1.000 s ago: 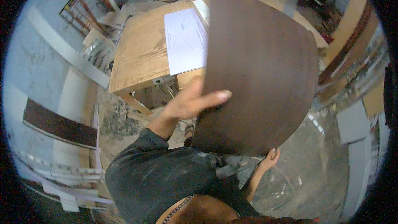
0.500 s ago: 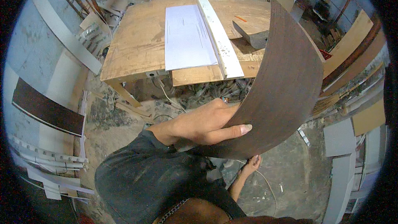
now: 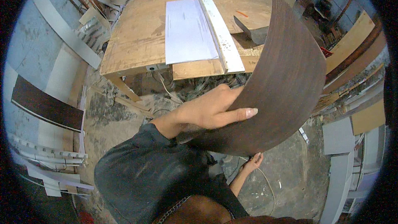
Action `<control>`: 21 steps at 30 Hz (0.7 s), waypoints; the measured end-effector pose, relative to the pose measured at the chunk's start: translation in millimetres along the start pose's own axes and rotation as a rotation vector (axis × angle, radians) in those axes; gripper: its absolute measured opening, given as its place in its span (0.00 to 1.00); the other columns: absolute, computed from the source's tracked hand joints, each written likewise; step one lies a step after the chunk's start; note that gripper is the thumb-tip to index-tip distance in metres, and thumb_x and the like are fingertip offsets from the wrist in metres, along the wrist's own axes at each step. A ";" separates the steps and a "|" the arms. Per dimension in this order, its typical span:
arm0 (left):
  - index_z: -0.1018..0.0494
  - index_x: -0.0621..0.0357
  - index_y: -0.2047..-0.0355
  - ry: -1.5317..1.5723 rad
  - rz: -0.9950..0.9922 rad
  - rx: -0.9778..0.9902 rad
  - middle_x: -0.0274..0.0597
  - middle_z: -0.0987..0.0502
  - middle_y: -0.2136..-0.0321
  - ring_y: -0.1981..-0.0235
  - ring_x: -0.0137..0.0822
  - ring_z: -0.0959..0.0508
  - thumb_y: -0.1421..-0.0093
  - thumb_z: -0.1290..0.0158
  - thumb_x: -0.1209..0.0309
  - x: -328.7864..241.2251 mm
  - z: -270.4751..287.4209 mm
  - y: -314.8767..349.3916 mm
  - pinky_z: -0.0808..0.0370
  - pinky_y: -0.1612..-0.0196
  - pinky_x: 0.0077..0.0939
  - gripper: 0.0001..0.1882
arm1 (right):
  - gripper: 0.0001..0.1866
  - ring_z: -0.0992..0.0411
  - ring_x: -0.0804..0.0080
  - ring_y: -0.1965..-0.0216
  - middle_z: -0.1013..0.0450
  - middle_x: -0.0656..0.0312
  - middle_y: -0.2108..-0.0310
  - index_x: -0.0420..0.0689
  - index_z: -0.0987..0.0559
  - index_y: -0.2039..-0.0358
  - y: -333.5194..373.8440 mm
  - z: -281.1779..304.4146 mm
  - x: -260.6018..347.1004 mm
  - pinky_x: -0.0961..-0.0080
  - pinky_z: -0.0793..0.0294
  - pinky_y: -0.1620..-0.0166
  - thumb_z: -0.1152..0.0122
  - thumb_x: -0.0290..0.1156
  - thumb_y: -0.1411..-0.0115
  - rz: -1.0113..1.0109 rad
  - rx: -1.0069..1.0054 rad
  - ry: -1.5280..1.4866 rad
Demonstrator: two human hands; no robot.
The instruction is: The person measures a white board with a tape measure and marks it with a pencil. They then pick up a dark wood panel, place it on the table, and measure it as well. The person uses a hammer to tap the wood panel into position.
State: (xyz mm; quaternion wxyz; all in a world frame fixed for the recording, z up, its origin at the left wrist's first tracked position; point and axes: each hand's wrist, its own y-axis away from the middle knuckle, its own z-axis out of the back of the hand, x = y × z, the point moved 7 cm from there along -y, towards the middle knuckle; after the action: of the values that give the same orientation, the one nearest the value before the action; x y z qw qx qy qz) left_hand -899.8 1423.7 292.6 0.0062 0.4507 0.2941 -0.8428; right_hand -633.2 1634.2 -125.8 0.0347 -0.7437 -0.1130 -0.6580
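Observation:
A dark brown wood-grain laminate sheet, bowed into a curve, stands up in front of me on the right. My left hand is closed on its left edge, with the thumb lying over the near face and the other fingers mostly hidden behind. Lower down, my right hand pinches the sheet's bottom edge between thumb and fingers. Beyond the hands is a wooden worktable. On it lie a white sheet with thin dark lines and a long white strip beside it.
A small curled dark offcut and an orange pencil-like stick lie on the table behind the laminate. Boards lean along both walls, among them a dark panel at left and grey panels at right. A pale cable crosses the floor.
My left hand has risen slightly, away from me, with the laminate sheet still in its grip. The sheet has tilted a little. My right hand stays at the bottom edge.

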 end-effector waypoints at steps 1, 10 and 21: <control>0.37 0.69 0.48 -0.010 0.027 -0.022 0.61 0.23 0.67 0.67 0.53 0.20 0.36 0.51 0.61 2.8 3.5 -1.4 0.26 0.63 0.38 0.24 | 0.22 0.32 0.66 0.51 0.30 0.54 0.49 0.38 0.34 0.45 -6.5 8.7 -0.6 0.69 0.34 0.47 0.46 0.36 0.34 0.029 -0.016 0.037; 0.37 0.68 0.45 0.189 0.090 -0.203 0.50 0.26 0.52 0.50 0.38 0.28 0.40 0.43 0.64 30.7 25.3 -8.1 0.32 0.46 0.33 0.28 | 0.23 0.32 0.66 0.52 0.29 0.54 0.51 0.35 0.33 0.44 -12.9 28.3 52.0 0.71 0.35 0.46 0.44 0.35 0.35 0.127 -0.148 0.106; 0.41 0.61 0.39 1.133 0.283 -0.610 0.47 0.37 0.40 0.39 0.47 0.39 0.33 0.55 0.67 220.3 134.3 107.5 0.43 0.37 0.46 0.24 | 0.23 0.26 0.75 0.67 0.23 0.60 0.67 0.39 0.23 0.58 26.5 -49.2 236.6 0.79 0.28 0.60 0.26 0.23 0.56 0.386 -0.185 0.173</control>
State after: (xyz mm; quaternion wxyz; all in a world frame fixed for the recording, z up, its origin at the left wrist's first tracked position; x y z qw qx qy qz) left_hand -1102.5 1323.6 128.3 0.0884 0.8370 0.4154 -0.3450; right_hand -649.6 1627.6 116.6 0.1012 -0.6923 0.0955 -0.7080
